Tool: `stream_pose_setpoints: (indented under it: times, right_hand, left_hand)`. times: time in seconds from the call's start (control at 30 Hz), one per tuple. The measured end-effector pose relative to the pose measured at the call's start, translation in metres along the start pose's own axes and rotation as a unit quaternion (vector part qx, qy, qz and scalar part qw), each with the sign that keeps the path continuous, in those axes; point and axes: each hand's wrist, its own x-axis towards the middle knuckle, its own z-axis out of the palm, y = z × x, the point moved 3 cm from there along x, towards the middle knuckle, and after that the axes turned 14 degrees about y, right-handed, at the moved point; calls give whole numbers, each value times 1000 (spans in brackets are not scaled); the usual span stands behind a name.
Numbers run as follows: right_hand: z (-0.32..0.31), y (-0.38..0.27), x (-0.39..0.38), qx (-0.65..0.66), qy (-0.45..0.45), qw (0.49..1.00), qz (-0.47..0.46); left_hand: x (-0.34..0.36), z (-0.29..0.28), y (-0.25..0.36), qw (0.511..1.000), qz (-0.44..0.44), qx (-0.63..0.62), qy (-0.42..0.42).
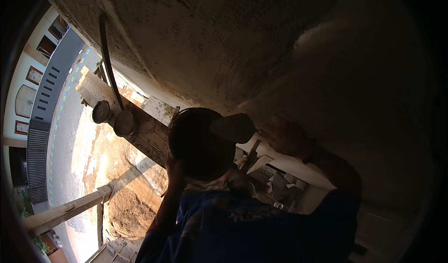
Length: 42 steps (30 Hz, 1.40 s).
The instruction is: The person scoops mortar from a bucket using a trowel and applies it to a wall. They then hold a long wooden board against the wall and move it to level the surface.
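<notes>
Person on scaffolding, plastering a rough cement wall [224,39] from close up. Left hand [175,169] grips a round dark mortar pan [196,144] at its lower rim, held up near the wall. Right hand [287,137] is closed on a trowel [233,127] handle, with the dark blade lying over the pan's right edge, touching or just above it; contact not clear in the shadow. To do this well, I judge: keep the pan level and tight under the blade so mortar doesn't drop, and scoop with a steady wrist. Wooden scaffold plank [140,118] runs just beyond the pan, with two round cans [114,118] on it. Ground far below.
</notes>
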Motion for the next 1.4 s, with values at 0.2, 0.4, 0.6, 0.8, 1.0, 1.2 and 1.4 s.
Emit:
stream_pose_setpoints:
  times: [0.2, 0.4, 0.6, 0.8, 1.0, 1.2, 1.4]
  right_hand:
    - [22, -23, 0, -345, 102, 930, -79]
    - [34, -11, -13, 27, -152, 986, 60]
    - [3, -10, -38, 83, 13, 996, 13]
    - [-38, -17, -20, 44, -68, 992, 93]
    - [-139, -56, 2, 62, -29, 996, 49]
    - [-182, -63, 25, 114, -188, 975, -19]
    - [-243, 32, 24, -141, 251, 957, 38]
  left_hand:
    - [-17, 62, 97, 998, -7, -51, -46]
    - [-22, 91, 129, 991, 5, -84, -104]
    - [-21, 90, 144, 989, -14, -90, -119]
    - [-20, 88, 146, 990, -18, -99, -97]
    - [-23, 80, 146, 992, 3, -88, -87]
    - [-23, 57, 131, 995, 20, -102, -6]
    - [-25, 62, 112, 1000, -11, -18, -18]
